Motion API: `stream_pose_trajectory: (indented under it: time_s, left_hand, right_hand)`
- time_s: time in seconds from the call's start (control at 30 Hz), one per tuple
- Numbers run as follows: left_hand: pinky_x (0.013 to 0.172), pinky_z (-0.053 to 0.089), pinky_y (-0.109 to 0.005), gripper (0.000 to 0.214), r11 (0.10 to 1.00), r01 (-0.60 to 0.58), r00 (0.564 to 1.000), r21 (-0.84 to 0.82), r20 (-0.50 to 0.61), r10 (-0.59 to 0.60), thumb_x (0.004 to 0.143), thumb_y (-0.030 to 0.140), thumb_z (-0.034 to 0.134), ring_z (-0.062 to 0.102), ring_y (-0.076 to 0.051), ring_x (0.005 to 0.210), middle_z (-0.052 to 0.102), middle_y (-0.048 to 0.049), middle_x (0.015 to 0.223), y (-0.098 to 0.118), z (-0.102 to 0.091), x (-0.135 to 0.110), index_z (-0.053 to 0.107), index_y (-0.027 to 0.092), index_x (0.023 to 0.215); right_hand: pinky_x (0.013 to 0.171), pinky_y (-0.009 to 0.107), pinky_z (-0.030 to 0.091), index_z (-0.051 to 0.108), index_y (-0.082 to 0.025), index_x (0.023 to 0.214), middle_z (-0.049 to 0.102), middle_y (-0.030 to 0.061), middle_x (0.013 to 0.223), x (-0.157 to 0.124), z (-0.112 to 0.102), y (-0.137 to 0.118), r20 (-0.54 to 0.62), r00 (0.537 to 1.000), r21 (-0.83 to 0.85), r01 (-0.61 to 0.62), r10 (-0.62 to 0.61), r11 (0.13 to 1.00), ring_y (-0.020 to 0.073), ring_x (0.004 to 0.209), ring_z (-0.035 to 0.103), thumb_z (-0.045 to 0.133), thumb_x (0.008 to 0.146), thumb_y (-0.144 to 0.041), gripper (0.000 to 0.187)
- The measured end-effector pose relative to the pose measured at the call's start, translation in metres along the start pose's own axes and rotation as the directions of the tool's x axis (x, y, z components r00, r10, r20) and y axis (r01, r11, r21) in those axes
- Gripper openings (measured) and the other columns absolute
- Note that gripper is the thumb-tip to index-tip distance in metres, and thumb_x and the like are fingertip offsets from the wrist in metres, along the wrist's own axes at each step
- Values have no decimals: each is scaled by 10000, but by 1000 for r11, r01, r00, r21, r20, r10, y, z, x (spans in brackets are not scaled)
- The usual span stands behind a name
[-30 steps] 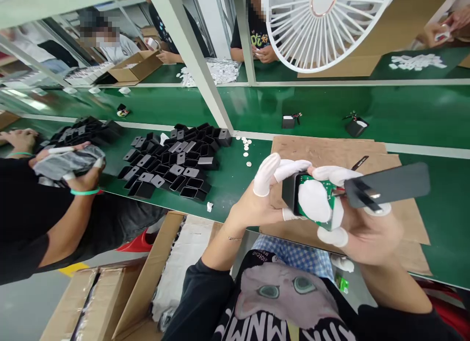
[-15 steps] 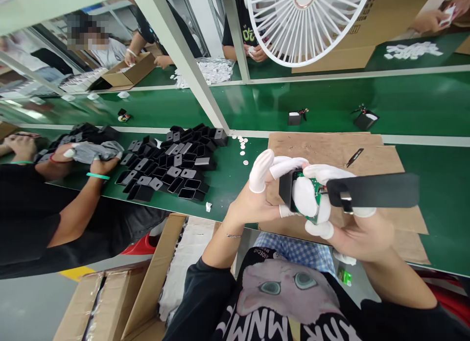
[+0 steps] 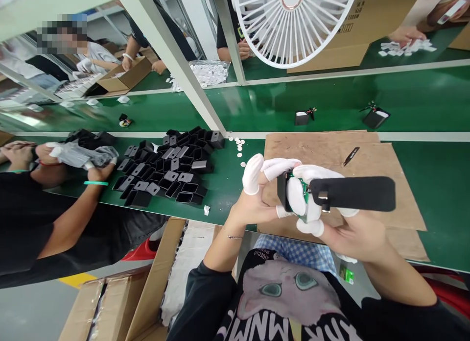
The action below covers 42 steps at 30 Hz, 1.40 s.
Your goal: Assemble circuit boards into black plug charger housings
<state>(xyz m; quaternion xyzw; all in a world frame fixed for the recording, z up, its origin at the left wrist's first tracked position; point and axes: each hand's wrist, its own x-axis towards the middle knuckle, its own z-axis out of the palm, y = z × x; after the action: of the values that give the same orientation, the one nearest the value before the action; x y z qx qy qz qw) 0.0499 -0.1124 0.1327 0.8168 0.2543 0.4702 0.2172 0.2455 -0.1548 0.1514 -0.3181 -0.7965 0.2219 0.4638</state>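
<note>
Not much to read here, honestly. The black shirt (image 3: 282, 302) with the cat picture has big white letters along the bottom, upside down from this angle, something like "MNM" and "KUR", plus a small line of print above the cat that's too tiny to make out. The cardboard box (image 3: 385, 17) behind the white fan (image 3: 290, 22) has dark print, unreadable.

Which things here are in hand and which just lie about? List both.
In hand: left hand on black shell; green board; right hand with black cover.
Lying about: shell pile, white discs, cardboard, fan.
</note>
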Motion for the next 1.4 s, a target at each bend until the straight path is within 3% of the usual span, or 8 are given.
stream_pose_trajectory:
  time_s: [0.27, 0.53, 0.7, 0.8, 0.9, 1.03, 1.23, 1.4]
  left_hand:
    - [1008, 509, -498, 688, 994, 71, 997, 78, 0, -72, 857, 584, 530, 564, -263, 1201, 585, -55, 1289, 0, 4, -6, 274, 329, 1443]
    - [1012, 472, -513, 1022, 987, -111, 990, -114, -102, 100, 786, 367, 729, 560, -245, 1210, 584, -90, 1306, -9, 8, -6, -9, 361, 1493]
    - [995, 463, -513, 1044, 998, -51, 997, -30, -62, 49, 782, 431, 720, 555, -253, 1215, 568, -93, 1315, -12, 8, -11, -55, 383, 1480]
    - [1004, 439, -512, 1026, 999, -9, 1000, 39, -25, 10, 796, 466, 692, 560, -257, 1200, 574, -102, 1307, -11, 6, -12, -65, 363, 1480]
    - [1020, 403, -504, 1032, 991, -18, 999, 131, -28, 22, 778, 483, 704, 576, -261, 1171, 600, -96, 1272, -9, 6, -10, -49, 359, 1473]
    - [1036, 350, -493, 920, 959, 14, 1000, 284, 14, -19, 769, 466, 706, 604, -264, 1127, 634, -79, 1220, -9, 5, -10, 104, 350, 1455]
    - [1038, 309, -476, 867, 943, 21, 1000, 333, 1, -22, 790, 433, 670, 619, -242, 1104, 645, -55, 1194, -16, 5, -19, 109, 364, 1447]
    - [1032, 313, -494, 941, 962, 48, 999, 268, -11, -47, 792, 458, 676, 605, -264, 1135, 628, -89, 1250, -27, 7, -26, 33, 350, 1469]
  right_hand:
    - [1055, 423, 488, 412, -302, 1393, 588, 60, 1296, 0, -1, -1, 45, 998, -4, 36, -36, 999, 277, 1214, 565, 659, 838, -200, 616]
    - [1082, 448, 465, 377, -274, 1438, 477, 80, 1432, 4, 1, -3, 64, 996, -136, 78, -70, 988, 313, 1309, 473, 657, 840, -229, 662]
    - [1140, 519, 364, 381, -262, 1443, 425, 98, 1458, 10, -1, -1, 43, 995, -179, 94, -88, 979, 329, 1434, 258, 691, 830, -321, 689]
    - [1155, 577, 291, 408, -302, 1425, 308, 66, 1538, 9, 3, 8, 67, 998, -27, 13, -11, 1000, 347, 1457, 169, 648, 840, -507, 665]
    - [1111, 540, 376, 408, -310, 1412, 390, 64, 1493, 7, 17, 22, 44, 974, 290, -226, 222, 930, 311, 1413, 310, 568, 900, -499, 568]
    - [901, 431, 564, 524, -262, 1279, 613, 73, 1243, 4, 42, 41, 223, 892, 622, -440, 392, 647, 266, 1124, 610, 617, 874, -482, 470]
    - [796, 351, 579, 614, -226, 1022, 676, 31, 961, 2, 64, 49, 176, 863, 666, -459, 473, 588, 209, 906, 656, 662, 834, -401, 261]
    - [770, 344, 578, 592, -219, 1071, 665, 50, 1001, 2, 75, 52, 174, 828, 675, -494, 533, 548, 212, 916, 652, 624, 846, -464, 334]
